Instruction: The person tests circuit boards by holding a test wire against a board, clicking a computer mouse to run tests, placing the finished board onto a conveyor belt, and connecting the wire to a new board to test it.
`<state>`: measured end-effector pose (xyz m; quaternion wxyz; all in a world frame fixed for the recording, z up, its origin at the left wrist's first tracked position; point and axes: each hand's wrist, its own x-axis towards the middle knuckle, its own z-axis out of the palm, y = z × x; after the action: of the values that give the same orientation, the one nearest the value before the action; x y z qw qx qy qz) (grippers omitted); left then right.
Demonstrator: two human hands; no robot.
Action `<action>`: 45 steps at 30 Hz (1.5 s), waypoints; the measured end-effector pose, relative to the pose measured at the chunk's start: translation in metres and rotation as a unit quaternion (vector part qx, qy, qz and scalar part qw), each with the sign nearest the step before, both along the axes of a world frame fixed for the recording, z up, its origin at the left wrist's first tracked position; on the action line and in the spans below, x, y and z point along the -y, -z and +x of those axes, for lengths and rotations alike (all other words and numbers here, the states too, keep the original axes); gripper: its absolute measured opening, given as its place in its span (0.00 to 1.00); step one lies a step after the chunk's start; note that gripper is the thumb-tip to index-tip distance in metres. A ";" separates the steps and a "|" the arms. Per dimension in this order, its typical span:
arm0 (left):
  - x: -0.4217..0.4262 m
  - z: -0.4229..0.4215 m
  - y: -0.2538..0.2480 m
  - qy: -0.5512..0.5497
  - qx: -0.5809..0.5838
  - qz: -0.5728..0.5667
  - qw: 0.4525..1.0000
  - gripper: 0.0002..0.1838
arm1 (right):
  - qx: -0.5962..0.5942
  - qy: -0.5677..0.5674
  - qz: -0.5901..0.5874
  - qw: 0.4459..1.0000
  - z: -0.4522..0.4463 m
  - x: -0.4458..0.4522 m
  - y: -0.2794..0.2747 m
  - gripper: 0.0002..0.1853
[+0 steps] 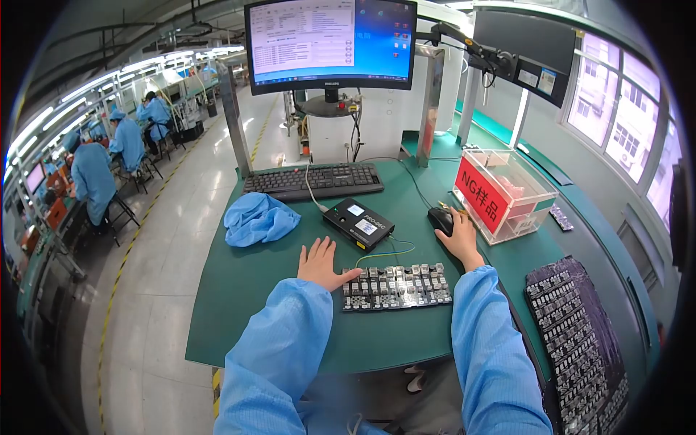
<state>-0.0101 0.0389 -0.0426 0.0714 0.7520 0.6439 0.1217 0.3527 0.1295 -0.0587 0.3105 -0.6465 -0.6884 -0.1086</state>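
My left hand (321, 265) lies flat on the green mat with its fingers spread. Its thumb reaches the upper left corner of a panel of small circuit boards (396, 288), which bears rows of silvery metal parts. My right hand (460, 241) rests over a black computer mouse (439, 219), fingers curved around it. Between the hands, just behind the panel, sits a black box labelled PRO-06C (360, 224). A grey cable and a thin yellow-green wire (397, 252) run from this box; the wire's near end meets the panel's upper left part.
A black keyboard (313, 182) and crumpled blue cloth (259, 220) lie at the back left, below a lit monitor (331, 45). A clear box with a red label (480, 194) stands right of the mouse. More board panels (576, 341) are stacked at right. Several people sit far left.
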 end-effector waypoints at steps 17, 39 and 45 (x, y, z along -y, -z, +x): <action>-0.002 -0.001 -0.001 -0.002 0.016 -0.014 1.000 0.60 | -0.019 0.004 -0.038 0.999 -0.004 0.006 -0.008 0.41; -0.002 -0.002 0.002 0.000 0.023 -0.004 1.000 0.62 | -0.035 0.007 -0.062 0.997 -0.001 0.001 -0.006 0.40; -0.001 -0.001 -0.001 0.000 0.019 -0.008 1.000 0.59 | -0.031 0.006 -0.059 0.998 -0.001 0.000 -0.004 0.40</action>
<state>-0.0112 0.0398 -0.0415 0.0897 0.7488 0.6436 0.1308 0.3517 0.1291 -0.0545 0.2922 -0.6706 -0.6800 -0.0498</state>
